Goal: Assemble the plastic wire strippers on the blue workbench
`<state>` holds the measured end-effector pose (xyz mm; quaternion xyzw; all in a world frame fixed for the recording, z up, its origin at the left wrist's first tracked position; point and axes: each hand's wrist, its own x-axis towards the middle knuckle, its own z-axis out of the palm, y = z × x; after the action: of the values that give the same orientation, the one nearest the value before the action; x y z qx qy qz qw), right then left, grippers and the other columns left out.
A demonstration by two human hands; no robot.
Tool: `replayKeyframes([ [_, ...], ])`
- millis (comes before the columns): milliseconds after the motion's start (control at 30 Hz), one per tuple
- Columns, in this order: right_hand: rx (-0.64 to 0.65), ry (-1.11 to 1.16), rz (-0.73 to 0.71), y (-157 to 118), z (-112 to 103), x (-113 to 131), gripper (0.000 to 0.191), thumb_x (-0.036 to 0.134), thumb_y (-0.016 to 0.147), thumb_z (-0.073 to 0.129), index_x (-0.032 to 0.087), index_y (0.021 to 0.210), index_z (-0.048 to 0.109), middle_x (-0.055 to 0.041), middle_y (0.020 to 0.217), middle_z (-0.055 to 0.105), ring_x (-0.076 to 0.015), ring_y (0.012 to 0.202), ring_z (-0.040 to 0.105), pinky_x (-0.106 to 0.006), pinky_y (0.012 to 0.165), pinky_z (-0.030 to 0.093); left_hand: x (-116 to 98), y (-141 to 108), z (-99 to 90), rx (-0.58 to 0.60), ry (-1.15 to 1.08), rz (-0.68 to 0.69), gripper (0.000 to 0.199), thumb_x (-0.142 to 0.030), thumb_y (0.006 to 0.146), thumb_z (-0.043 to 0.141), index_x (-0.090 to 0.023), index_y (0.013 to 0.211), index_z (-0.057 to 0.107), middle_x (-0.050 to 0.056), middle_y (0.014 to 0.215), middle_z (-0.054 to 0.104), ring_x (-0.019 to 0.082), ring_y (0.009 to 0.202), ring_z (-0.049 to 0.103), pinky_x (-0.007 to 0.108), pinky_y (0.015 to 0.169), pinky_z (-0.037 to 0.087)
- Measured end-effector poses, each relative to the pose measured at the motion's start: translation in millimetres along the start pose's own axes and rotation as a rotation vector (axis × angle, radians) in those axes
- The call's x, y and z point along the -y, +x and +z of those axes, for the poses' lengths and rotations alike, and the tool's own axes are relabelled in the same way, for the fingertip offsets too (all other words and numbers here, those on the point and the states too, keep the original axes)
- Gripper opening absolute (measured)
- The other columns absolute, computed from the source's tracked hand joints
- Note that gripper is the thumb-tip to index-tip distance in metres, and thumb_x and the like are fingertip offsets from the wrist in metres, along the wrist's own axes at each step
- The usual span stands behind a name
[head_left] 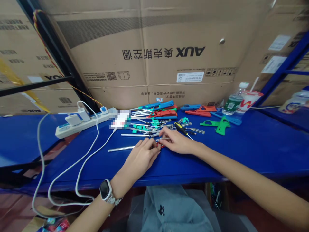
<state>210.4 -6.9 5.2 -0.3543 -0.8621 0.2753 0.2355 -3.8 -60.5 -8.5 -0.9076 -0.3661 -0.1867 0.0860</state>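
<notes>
My left hand [143,154] is closed around a long-necked lighter whose thin metal tube [120,149] sticks out to the left, over the blue tabletop. A little of its red handle [162,146] shows between my hands. My right hand [178,141] pinches at the same spot with bent fingers; the small part between its fingertips is mostly hidden. Just beyond my hands lie a black and yellow screwdriver [181,128], clear lighter tanks [198,130], small green pieces [155,122] and loose metal tubes [135,135].
Red shells [164,113], blue shells [159,105] and green shells [223,125] lie toward the back. A white power strip [72,127] with cables stands left, near a blurred-out device [120,120]. A bottle [233,101] and cup [248,100] stand right. Large cartons [154,29] wall the back.
</notes>
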Motion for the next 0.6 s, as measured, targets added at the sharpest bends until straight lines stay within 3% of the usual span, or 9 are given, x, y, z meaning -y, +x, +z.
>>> replayKeyframes([
  [100,-0.031,0.049,-0.002,0,-6,-4,0.011,0.03,0.1,0.054,0.02,0.099,0.059,-0.0001,0.079,0.068,-0.0155,0.069,0.06,-0.03,0.068,0.045,4,-2,1.8,-0.035,-0.065,-0.013,0.028,-0.025,0.106,0.047,-0.02,0.107,0.074,0.011,0.108,0.065,0.024,0.096,0.062,0.037,0.076,0.05],
  [233,-0.073,-0.097,-0.07,-1,-5,-10,0.015,0.031,0.1,0.057,0.02,0.095,0.066,-0.0045,0.092,0.07,-0.0194,0.087,0.063,-0.035,0.081,0.047,5,-5,4.3,-0.064,-0.086,-0.019,0.027,-0.024,0.106,0.049,-0.021,0.114,0.074,0.013,0.137,0.061,0.031,0.12,0.059,0.047,0.091,0.052],
  [367,-0.083,-0.231,-0.104,-5,2,-11,0.018,0.029,0.102,0.055,0.019,0.095,0.068,-0.0075,0.098,0.065,-0.0216,0.094,0.06,-0.039,0.087,0.048,4,-6,3.5,-0.031,-0.115,-0.015,0.027,-0.021,0.106,0.048,-0.021,0.119,0.072,0.01,0.131,0.068,0.029,0.121,0.061,0.048,0.094,0.052],
  [467,-0.107,-0.223,-0.112,-8,5,-10,0.017,0.028,0.102,0.054,0.019,0.107,0.067,-0.0082,0.101,0.063,-0.0222,0.097,0.06,-0.041,0.089,0.049,3,-5,2.5,-0.033,-0.14,-0.035,0.027,-0.022,0.106,0.048,-0.021,0.117,0.072,0.011,0.126,0.069,0.028,0.113,0.065,0.045,0.087,0.053],
  [600,-0.136,-0.253,-0.221,-13,4,-11,0.019,0.024,0.102,0.052,0.019,0.113,0.067,-0.0088,0.103,0.066,-0.0228,0.1,0.059,-0.043,0.092,0.05,4,-6,4.1,-0.044,-0.178,-0.053,0.026,-0.022,0.105,0.05,-0.021,0.115,0.074,0.011,0.122,0.069,0.027,0.107,0.066,0.044,0.083,0.054],
])
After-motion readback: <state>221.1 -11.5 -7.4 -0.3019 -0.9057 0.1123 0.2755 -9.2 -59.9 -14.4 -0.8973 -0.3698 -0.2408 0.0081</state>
